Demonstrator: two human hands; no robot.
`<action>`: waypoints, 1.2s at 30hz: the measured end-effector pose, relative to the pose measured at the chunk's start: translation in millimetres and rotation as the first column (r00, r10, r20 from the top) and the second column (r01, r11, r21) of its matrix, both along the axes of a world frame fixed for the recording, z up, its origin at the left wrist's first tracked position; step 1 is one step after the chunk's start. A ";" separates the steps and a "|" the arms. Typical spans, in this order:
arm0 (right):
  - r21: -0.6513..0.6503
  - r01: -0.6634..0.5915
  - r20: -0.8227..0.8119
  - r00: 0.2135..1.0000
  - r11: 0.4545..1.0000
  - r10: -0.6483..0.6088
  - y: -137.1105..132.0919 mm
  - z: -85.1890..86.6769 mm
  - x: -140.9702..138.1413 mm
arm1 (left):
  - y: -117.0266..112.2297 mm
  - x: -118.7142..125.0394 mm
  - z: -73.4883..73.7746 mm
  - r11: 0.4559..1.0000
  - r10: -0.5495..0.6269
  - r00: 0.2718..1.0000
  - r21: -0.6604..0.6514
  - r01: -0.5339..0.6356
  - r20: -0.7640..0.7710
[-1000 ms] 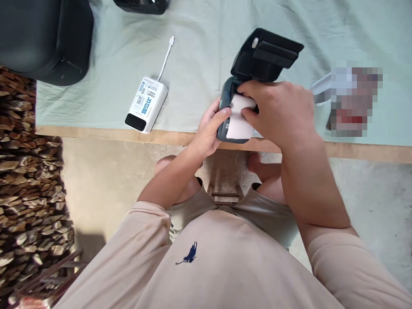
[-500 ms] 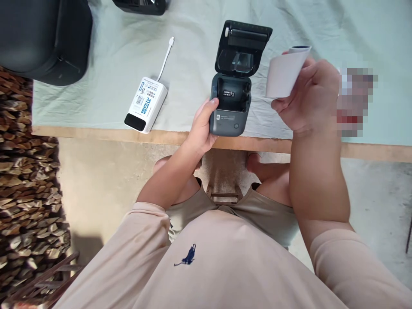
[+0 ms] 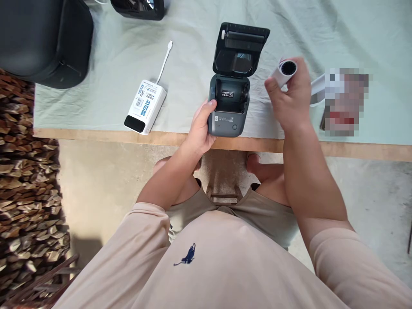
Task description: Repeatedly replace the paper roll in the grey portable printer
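A small dark grey label printer (image 3: 229, 116) stands at the table's front edge with its lid (image 3: 240, 49) flipped open toward the back. Its paper bay shows nothing but a small sticker. My left hand (image 3: 201, 128) grips the printer's left side, thumb on top of the body. My right hand (image 3: 289, 101) is closed on a white paper roll (image 3: 285, 71), held just right of the printer with the roll's hollow core end facing me.
A white power bank (image 3: 144, 105) with a white cable (image 3: 164, 62) lies left of the printer on the pale green cloth (image 3: 193, 56). A large black object (image 3: 45, 38) sits at far left, another black device (image 3: 138, 8) at the back. Blurred items (image 3: 344, 103) lie right.
My right hand lifted the paper roll out of the printer's bay and away to the right, then turned it so its core end faces me. The left hand stayed on the printer.
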State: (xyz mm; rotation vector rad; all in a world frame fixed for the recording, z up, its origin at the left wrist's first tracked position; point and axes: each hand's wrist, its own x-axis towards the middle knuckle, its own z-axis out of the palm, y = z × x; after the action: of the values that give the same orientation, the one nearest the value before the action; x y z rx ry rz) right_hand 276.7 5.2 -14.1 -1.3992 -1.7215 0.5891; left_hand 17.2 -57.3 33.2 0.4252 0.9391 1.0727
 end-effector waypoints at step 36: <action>-0.105 0.835 0.568 0.497 0.541 -0.656 -5.4 50.8 38.9 | -3.8 4.2 3.7 0.999 -0.015 1.000 0.050 0.014 0.007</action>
State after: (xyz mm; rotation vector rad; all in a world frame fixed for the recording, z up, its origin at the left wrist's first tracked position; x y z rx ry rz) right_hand 315.6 -0.1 36.7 -2.5492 -1.0905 0.0330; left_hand 21.4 -61.1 36.9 0.4687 0.9029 1.0857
